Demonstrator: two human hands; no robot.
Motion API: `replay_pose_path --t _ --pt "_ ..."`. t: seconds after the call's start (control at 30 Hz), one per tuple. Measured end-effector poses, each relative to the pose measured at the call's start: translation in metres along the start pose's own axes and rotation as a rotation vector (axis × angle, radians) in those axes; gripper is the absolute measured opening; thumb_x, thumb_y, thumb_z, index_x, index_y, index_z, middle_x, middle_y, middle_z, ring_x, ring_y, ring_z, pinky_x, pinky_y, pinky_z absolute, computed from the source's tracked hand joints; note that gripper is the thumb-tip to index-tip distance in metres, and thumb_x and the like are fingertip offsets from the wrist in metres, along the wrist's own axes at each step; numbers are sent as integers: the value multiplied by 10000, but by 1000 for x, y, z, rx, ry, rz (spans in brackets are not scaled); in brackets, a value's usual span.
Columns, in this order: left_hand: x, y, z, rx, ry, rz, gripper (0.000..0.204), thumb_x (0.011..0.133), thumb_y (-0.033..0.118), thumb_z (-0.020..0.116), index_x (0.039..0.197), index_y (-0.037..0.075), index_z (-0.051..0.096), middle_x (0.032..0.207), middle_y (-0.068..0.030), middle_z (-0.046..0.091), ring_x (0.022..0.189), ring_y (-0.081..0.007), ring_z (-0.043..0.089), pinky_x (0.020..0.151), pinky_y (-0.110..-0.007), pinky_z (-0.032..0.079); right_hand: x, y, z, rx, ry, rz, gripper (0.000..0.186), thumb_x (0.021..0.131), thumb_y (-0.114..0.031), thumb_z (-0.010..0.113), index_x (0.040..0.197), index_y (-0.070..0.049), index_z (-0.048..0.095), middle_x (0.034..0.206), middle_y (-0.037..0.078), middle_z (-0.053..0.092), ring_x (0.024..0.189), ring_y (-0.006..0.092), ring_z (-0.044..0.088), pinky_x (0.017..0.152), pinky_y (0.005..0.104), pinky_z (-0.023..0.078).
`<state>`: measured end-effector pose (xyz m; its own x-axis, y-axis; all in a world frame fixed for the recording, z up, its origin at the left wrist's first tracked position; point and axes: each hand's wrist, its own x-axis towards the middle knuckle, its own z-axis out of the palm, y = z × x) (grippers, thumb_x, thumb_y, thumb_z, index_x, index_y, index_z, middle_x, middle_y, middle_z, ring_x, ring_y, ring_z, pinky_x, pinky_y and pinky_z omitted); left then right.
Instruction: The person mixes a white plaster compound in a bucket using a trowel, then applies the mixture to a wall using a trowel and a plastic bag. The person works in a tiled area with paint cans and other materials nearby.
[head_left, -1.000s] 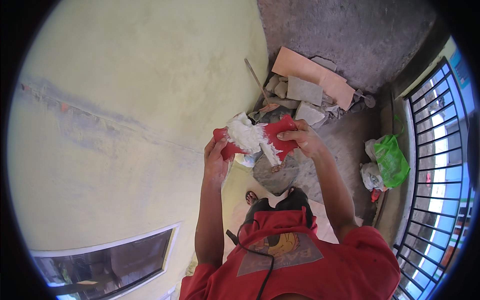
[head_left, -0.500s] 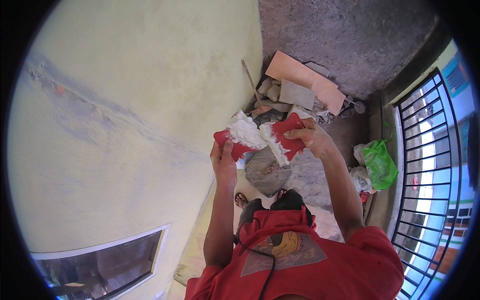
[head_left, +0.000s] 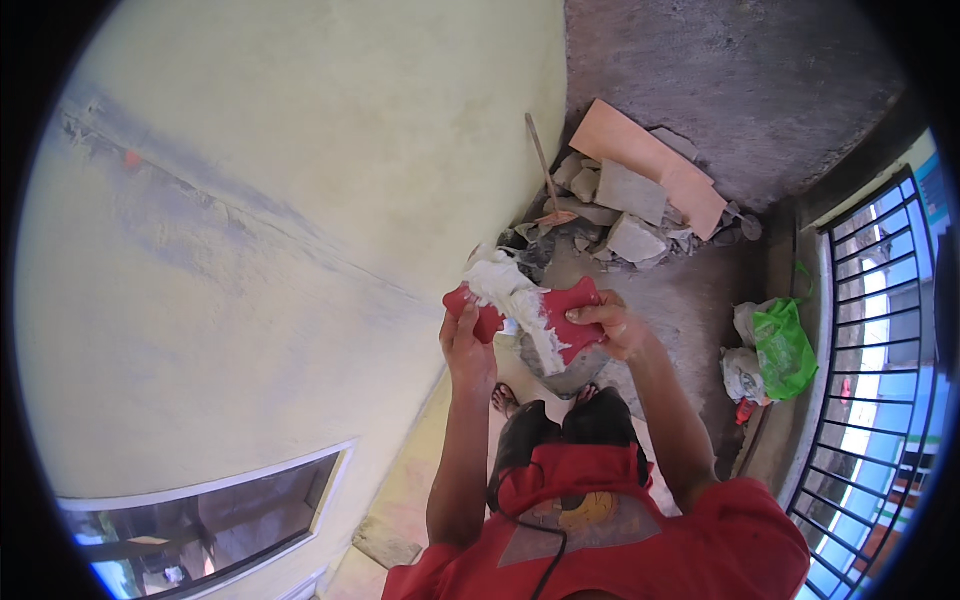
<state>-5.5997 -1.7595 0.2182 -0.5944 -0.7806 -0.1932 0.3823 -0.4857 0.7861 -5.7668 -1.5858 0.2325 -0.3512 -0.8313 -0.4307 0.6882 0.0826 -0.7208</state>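
Observation:
In my left hand [head_left: 466, 348] is a red putty spreader [head_left: 488, 324], gripped between thumb and fingers. Thick white putty [head_left: 500, 283] covers its far edge. A second red spreader [head_left: 572, 303] is pinched in my right hand [head_left: 622, 328], thumb on top, with more putty along its left edge. Both are held up in front of me, and their putty-coated edges meet or overlap in the middle; whether the plastic itself touches is hidden by the putty.
A pale plastered wall [head_left: 300, 180] rises at my left, with a window [head_left: 210, 525] low in it. Ahead lie broken concrete chunks [head_left: 632, 190], an orange-tan board [head_left: 640, 150] and a long-handled tool [head_left: 541, 160]. Bags, one of them green [head_left: 785, 350], sit by a barred railing [head_left: 870, 350].
The two spreaders have come closer, and their putty edges now run together. My view has shifted, so the surroundings sit further right in it.

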Motion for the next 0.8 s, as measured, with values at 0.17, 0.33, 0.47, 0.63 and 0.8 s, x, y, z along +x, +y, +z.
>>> replay_pose_path --t 0.17,0.33,0.47,0.63,0.8 --pt "27 11 -51 -111 69 -28 422 1014 139 631 1409 23 540 1239 -67 653 1100 -185 654 917 -349 573 65 58 10 350 -126 -10 270 895 -81 721 1144 21 697 913 107 753 721 202 739 555 320 578" --pt "68 11 -95 -60 97 25 416 1019 140 622 1416 54 535 1263 -48 650 1127 -169 639 929 -344 554 136 103 16 577 -126 -99 301 911 -90 729 1186 15 668 991 120 749 770 220 746 609 354 614" --pt "95 7 -161 -76 14 34 398 1041 157 594 1418 50 525 1345 -62 636 1211 -191 621 986 -364 530 211 148 7 555 -63 -228 300 927 -95 725 1190 39 675 1016 125 754 852 198 748 635 325 609" --pt "121 10 -195 15 89 -9 372 1039 158 604 1398 75 549 1356 -42 629 1215 -189 612 983 -367 526 335 181 8 422 277 -461 330 969 -97 688 1272 34 670 1051 115 760 845 192 735 684 329 578" --pt "154 17 -202 110 47 -74 412 1045 137 602 1442 63 521 1374 -53 615 1209 -185 615 961 -366 544 456 182 29 -243 808 -800 454 978 -65 637 1428 -14 613 1208 128 754 1022 219 738 915 341 581"
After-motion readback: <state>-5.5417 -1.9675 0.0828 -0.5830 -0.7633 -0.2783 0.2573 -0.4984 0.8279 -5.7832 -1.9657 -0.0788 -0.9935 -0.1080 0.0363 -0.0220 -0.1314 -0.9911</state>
